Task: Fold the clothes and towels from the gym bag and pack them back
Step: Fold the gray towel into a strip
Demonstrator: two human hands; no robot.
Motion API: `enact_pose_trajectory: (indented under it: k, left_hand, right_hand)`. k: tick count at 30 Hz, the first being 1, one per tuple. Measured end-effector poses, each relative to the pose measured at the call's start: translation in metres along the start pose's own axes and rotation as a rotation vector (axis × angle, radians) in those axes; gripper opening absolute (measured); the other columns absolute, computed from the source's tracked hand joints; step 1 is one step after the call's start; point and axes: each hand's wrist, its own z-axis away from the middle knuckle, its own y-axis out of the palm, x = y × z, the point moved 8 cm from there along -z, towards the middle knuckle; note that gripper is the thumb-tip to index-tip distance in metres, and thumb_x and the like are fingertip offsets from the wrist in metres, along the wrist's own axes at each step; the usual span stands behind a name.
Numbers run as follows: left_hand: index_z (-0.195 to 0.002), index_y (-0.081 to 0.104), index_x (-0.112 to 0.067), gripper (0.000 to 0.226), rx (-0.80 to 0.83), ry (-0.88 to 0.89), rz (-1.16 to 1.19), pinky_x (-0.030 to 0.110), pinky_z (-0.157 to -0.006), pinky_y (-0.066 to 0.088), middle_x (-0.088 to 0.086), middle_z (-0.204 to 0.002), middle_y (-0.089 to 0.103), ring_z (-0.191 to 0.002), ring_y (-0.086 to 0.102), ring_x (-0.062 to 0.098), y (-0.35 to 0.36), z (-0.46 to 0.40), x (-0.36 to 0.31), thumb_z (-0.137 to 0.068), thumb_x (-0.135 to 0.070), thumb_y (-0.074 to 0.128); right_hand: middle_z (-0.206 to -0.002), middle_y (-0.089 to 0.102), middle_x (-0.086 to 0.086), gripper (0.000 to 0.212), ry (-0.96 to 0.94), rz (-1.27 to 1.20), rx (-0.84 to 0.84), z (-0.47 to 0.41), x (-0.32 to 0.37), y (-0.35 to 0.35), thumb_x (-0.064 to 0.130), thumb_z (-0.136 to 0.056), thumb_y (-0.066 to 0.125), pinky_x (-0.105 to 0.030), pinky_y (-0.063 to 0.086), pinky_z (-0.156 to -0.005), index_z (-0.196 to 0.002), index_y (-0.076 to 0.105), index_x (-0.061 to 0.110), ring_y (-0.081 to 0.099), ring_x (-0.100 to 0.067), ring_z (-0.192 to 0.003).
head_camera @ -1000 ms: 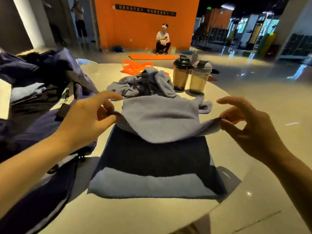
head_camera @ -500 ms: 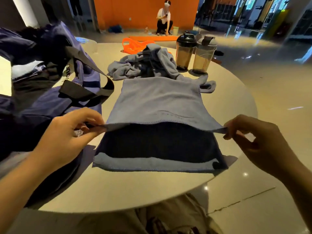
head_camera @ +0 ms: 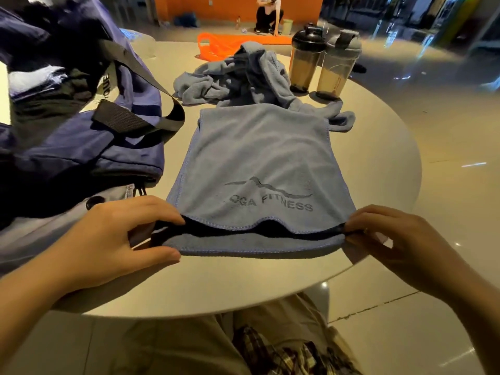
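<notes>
The left hand (head_camera: 108,239) pinches the near-left corner of the towel (head_camera: 259,163), thumb below and fingers curled over the top layer; the right hand (head_camera: 400,244) pinches the near-right corner the same way, fingertips closed on the hem; between them the upper layer is drawn almost to the near edge of the lower layer, a dark gap showing where the two have not met. The towel is blue-grey, folded over itself, lying flat at the centre of the round worktop (head_camera: 378,163), its print reading "FITNESS" under a mountain line; its far end runs to 12 o'clock, where it touches a second towel (head_camera: 230,77) of the same colour, crumpled in a heap. At 10 o'clock the gym bag (head_camera: 81,147), navy with black straps (head_camera: 130,120), sits open on the worktop, just beside the folded towel's left edge; dark and white cloth shows inside it. At 1 o'clock two shaker bottles (head_camera: 322,63) stand upright, side by side, one with a black lid and one with a grey lid. Beyond the worktop at 12 o'clock lies an orange mat (head_camera: 243,40), with a person (head_camera: 267,14) crouching behind it on the floor.
</notes>
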Motion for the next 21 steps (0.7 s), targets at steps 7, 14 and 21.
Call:
enact_pose_trajectory:
  k: [7, 14, 21]
  left_hand:
    - [-0.107, 0.067, -0.032, 0.038, -0.023, 0.023, -0.087, 0.019, -0.073, 0.049, -0.02, -0.098, 0.066, -0.09, 0.06, -0.004, -0.003, -0.009, -0.012, -0.083, -0.059, 0.054]
    - [-0.103, 0.069, -0.03, 0.044, -0.125, -0.027, -0.031, 0.012, -0.074, 0.047, -0.034, -0.092, 0.06, -0.087, 0.059, -0.004, -0.008, -0.016, -0.005, -0.089, -0.061, 0.041]
    - [-0.084, 0.065, -0.056, 0.029, -0.268, -0.149, 0.157, 0.01, -0.066, 0.048, -0.026, -0.097, 0.064, -0.082, 0.063, -0.001, -0.017, -0.014, -0.001, -0.081, -0.074, 0.042]
  right_hand:
    - [-0.086, 0.052, 0.022, 0.03, 0.241, -0.101, -0.059, -0.011, -0.025, 0.007, 0.018, -0.091, 0.056, -0.022, 0.046, -0.068, -0.087, 0.045, 0.046, 0.055, -0.006, -0.081]
    - [-0.092, 0.059, 0.019, 0.032, 0.191, -0.18, 0.035, -0.011, -0.021, 0.004, 0.021, -0.086, 0.064, -0.017, 0.046, -0.066, -0.094, 0.052, 0.049, 0.057, -0.008, -0.086]
    - [-0.087, 0.07, 0.018, 0.033, 0.256, -0.522, -0.267, -0.003, -0.036, -0.011, 0.076, -0.07, 0.053, -0.011, 0.051, -0.063, -0.089, 0.069, 0.055, 0.064, -0.007, -0.088]
